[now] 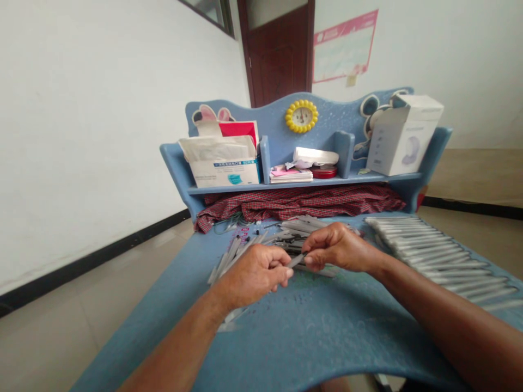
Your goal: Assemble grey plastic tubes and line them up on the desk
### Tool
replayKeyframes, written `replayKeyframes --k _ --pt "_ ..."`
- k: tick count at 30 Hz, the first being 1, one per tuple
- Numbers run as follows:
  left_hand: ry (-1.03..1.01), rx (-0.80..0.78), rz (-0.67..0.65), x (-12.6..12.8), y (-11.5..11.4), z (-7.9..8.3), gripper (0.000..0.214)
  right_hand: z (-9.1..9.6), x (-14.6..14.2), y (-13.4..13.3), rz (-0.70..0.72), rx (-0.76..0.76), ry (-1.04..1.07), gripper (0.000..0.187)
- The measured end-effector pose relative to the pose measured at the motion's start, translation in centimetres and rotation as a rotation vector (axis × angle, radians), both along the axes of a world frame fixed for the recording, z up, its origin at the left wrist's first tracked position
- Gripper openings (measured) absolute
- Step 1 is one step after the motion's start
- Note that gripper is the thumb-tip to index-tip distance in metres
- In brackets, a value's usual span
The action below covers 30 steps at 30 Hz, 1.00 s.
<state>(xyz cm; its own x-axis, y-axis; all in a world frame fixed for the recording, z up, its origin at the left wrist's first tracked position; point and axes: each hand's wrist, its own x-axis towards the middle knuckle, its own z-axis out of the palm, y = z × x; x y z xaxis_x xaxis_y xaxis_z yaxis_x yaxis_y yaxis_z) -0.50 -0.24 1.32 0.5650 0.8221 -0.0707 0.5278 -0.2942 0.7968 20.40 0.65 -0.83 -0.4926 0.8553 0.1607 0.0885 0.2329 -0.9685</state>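
Note:
Both of my hands meet over the middle of a blue desk [302, 326]. My left hand [253, 272] is closed, fingers curled around one end of a thin grey pen-like tube [297, 259]. My right hand [337, 247] pinches the other end of the same tube. Behind and under the hands lies a loose heap of grey tubes and small dark parts [286, 234]. Several more tubes [229, 256] lie scattered to the left of my left hand.
A long neat row of grey tubes [437, 256] runs along the desk's right side. A red checked cloth [298, 202] lies under the shelf. The shelf carries a mask box [223, 163], papers [290, 174], a white carton [402, 136] and a yellow clock [301, 116].

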Motion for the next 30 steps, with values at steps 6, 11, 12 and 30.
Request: replayKeyframes --k 6,11,12,30 --pt "0.088 0.106 -0.04 0.04 -0.02 0.04 0.013 -0.06 -0.09 -0.24 0.036 0.03 -0.148 0.036" --pt "0.1 0.135 -0.031 -0.02 0.02 -0.02 0.013 -0.07 0.14 0.11 0.048 0.006 -0.205 0.046" --pt "0.098 0.135 -0.026 -0.04 0.05 -0.06 0.013 -0.02 0.17 0.17 0.043 -0.007 -0.179 0.043" --pt "0.133 0.146 -0.025 0.19 -0.01 0.05 0.013 -0.06 -0.05 0.07 0.01 -0.014 -0.216 0.049"
